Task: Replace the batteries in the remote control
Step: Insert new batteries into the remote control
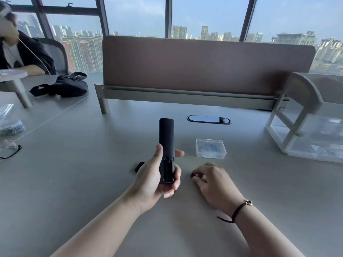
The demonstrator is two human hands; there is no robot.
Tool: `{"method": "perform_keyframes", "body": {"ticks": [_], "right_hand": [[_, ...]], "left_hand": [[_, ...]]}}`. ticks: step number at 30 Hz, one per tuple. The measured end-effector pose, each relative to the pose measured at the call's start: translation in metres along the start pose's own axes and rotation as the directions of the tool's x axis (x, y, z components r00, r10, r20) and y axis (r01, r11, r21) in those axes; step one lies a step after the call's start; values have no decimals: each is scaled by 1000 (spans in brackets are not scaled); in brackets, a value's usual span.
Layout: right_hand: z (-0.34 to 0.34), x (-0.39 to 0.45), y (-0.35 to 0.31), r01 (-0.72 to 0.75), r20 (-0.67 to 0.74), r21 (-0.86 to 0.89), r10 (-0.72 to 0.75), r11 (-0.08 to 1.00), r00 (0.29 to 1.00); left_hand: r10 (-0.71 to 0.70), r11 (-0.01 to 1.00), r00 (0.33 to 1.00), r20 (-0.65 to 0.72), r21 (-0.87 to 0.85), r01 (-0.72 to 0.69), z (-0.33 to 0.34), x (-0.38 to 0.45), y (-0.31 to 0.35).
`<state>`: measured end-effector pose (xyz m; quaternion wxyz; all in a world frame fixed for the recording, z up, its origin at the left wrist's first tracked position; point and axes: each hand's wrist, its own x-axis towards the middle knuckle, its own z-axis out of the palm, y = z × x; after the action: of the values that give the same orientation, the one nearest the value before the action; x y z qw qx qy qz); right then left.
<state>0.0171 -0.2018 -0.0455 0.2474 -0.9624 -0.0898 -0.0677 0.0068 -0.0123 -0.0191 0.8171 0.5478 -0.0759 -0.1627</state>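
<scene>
Left hand (157,179) grips the remote (166,145) dead center, battery bay open. Right hand (213,182), at 3 o'clock, pinches a small dark thing (192,175) on the desk (74,182); cover (139,166) at 9.

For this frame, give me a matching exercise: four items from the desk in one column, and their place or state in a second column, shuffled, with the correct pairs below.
Things:
1. remote control
2. clear plastic box
3. glasses
4. battery cover

Places or states:
A. lying on the table behind the left hand
B. at the far left edge of the table
C. held up in the left hand, battery bay open
D. closed, on the table beyond the right hand

Pairs: 1-C, 2-D, 3-B, 4-A
</scene>
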Motion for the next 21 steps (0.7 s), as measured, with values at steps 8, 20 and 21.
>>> {"method": "perform_keyframes", "body": {"ticks": [8,20,21], "right_hand": [[11,-8,-15,56,-53,-270,-73,961,996],[12,-19,-17,-34,-177,-331,-27,943,984],[11,-20,-17,-35,-170,-333,-23,942,985]], "left_hand": [[8,1000,1000,-20,26,-8,3,0,-3],[25,1000,997,-72,-14,-26,5,-1,-2],[25,999,997,-72,-18,-27,5,-1,-1]]}}
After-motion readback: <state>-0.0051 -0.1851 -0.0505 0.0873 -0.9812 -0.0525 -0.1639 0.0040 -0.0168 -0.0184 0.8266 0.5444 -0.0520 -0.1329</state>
